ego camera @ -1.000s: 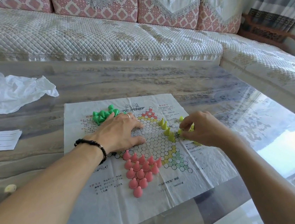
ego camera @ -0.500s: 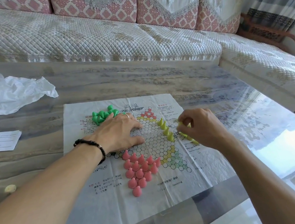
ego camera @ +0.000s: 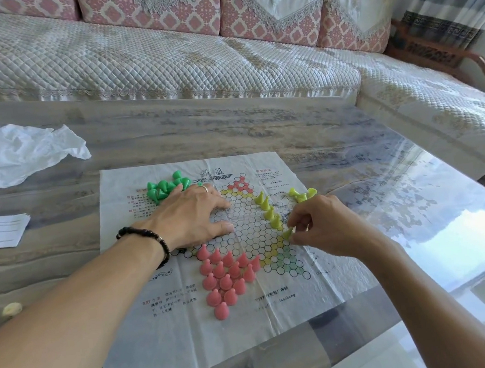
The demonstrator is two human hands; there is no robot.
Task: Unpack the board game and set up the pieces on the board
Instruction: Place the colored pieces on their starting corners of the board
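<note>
Fingers of the left hand (ego camera: 191, 213) lie flat and spread, pressing the paper game board (ego camera: 215, 277) against the bench (ego camera: 229, 131). To its right, the right hand (ego camera: 327, 225) pinches a yellow piece (ego camera: 287, 234) at the board's right edge, below a row of yellow pieces (ego camera: 268, 209). Pink pieces (ego camera: 227, 273) stand clustered nearer; green pieces (ego camera: 166, 188) are heaped beyond the left hand. Crumpled plastic bag (ego camera: 20, 154) lies far left. A quilted sofa (ego camera: 160, 57) runs behind.

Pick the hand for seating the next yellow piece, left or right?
Right. The right hand already pinches a yellow piece at the end of the yellow row, with spare yellow pieces beside it. The left hand lies flat, holding the paper board down.
</note>
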